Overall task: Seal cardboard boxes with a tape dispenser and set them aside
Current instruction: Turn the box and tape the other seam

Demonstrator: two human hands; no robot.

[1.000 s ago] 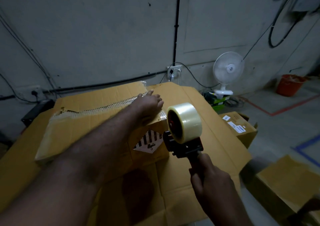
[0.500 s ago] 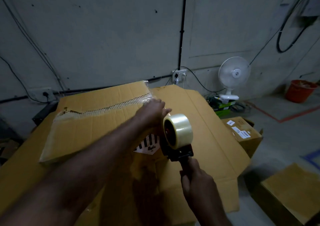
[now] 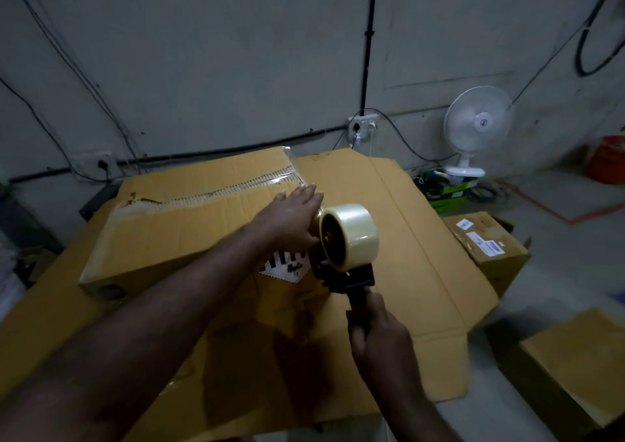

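The long brown cardboard box [image 3: 162,235] lies across the left and middle of a flattened sheet of brown cardboard [image 3: 422,272], its far long side close to the sheet's far edge. The left hand [image 3: 291,218] rests palm down on the box's top near its right end, with fingers [image 3: 306,194] straight and close together and the tips reaching toward the far right corner; it grasps nothing. A strip of wrinkled clear tape [image 3: 209,196] runs lengthwise along the box's top seam and folds over the far right corner, ending just beyond the fingertips. A black-and-white striped diamond label [image 3: 284,267] sits on the box's near face, below the left wrist. Just beside the box's right end is the black-framed tape dispenser [image 3: 345,272], carrying a fat roll of clear tape [image 3: 351,235]; the right hand [image 3: 375,336] is curled tightly round its handle, holding the roll up by the left hand's knuckles. Whether the dispenser touches the box cannot be told. Past the sheet's right edge sits a smaller brown box with white labels [image 3: 490,252], and another brown box [image 3: 581,367] is off the near right corner. By the grey wall stand a white table fan [image 3: 477,127] and an orange bucket [image 3: 608,164].
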